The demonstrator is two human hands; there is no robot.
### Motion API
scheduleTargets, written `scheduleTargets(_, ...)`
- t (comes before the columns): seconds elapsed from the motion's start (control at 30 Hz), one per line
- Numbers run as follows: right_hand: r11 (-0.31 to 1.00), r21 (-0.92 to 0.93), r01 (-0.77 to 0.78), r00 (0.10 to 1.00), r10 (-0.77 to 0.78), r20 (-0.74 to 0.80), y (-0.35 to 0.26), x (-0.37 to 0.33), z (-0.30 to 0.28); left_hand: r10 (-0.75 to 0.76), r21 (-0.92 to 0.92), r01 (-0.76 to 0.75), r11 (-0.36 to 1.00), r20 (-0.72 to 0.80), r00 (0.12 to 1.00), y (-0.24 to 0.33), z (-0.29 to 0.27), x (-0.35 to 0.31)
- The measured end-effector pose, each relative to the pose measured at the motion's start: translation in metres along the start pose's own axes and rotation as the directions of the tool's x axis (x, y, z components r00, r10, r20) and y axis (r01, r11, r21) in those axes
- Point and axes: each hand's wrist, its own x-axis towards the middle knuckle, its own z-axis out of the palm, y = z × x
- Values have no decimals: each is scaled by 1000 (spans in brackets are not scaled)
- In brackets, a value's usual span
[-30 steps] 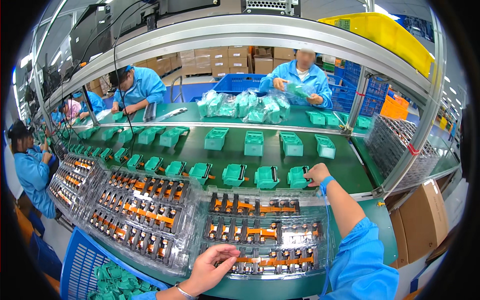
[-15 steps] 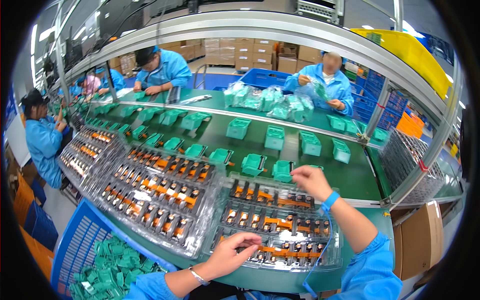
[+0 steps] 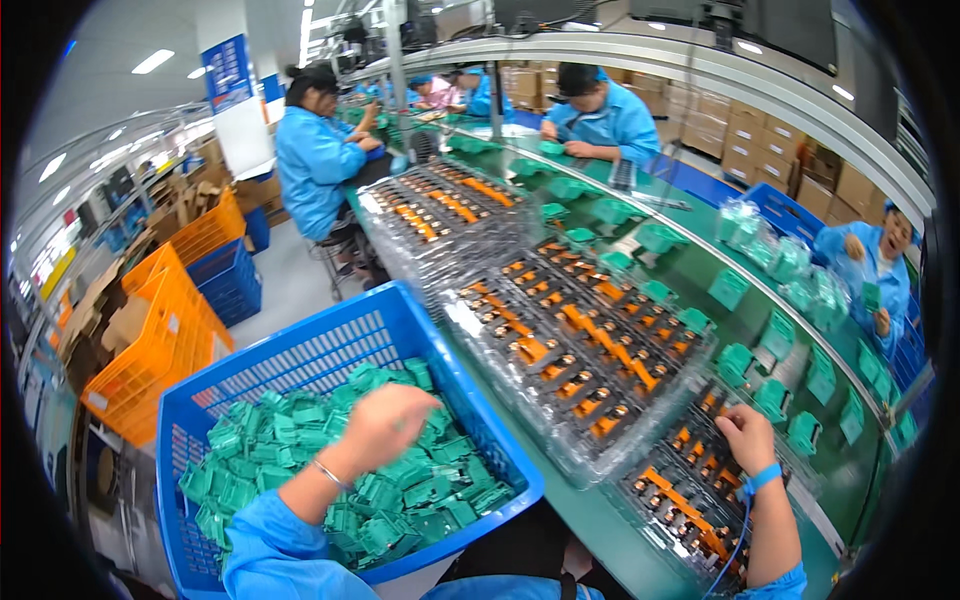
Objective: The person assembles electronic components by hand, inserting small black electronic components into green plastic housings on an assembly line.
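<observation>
My left hand (image 3: 388,428) is over a blue plastic basket (image 3: 300,352) heaped with green plastic housings (image 3: 280,450). Motion smears its fingers, so I cannot tell whether they hold anything. Over a clear blister tray (image 3: 668,512) of small black, orange and copper-coloured parts, my right hand (image 3: 748,440) has its thumb and fingers drawn together. Whatever is between those fingertips is too small or hidden to make out. A blue wrist strap (image 3: 764,478) with a cord is around my right wrist. Just beyond this hand, green housings (image 3: 772,398) stand in rows on the green belt.
Stacked blister trays (image 3: 575,350) with similar parts cover the bench, with another stack (image 3: 440,215) farther left. A metal frame crosses above the line. Co-workers in blue sit across and at the far left. Orange crates (image 3: 160,345) and a blue crate (image 3: 225,280) stand on the floor.
The view has swung left and down toward the basket. My left hand has moved from above the near tray to the basket; my right hand has come back from a belt housing to over the tray.
</observation>
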Motion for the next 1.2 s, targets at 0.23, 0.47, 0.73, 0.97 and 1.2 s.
scheduleTargets(0.23, 847, 519, -116, 993, 89, 77, 32, 8, 8, -687, 472, 790, 392, -421, 592, -202, -93, -190)
scheduleTargets(0.47, 524, 828, -200, 938, 347, 7, 62, 4, 6, -809, 353, 909, 220, -455, 373, -223, -136, -259)
scheduleTargets(0.73, 574, 800, -174, 928, 367, -61, 59, -5, -7, -914, 484, 869, 105, -298, 276, -216, -111, -231)
scheduleTargets(0.97, 538, 833, -127, 935, 344, -80, 17, -23, -17, -637, 248, 901, 356, -641, 429, -175, -133, -206)
scheduleTargets(1.2, 277, 949, -152, 974, 207, 95, -4, -37, -25, -799, -879, 244, 410, -217, 561, -28, -113, -52)
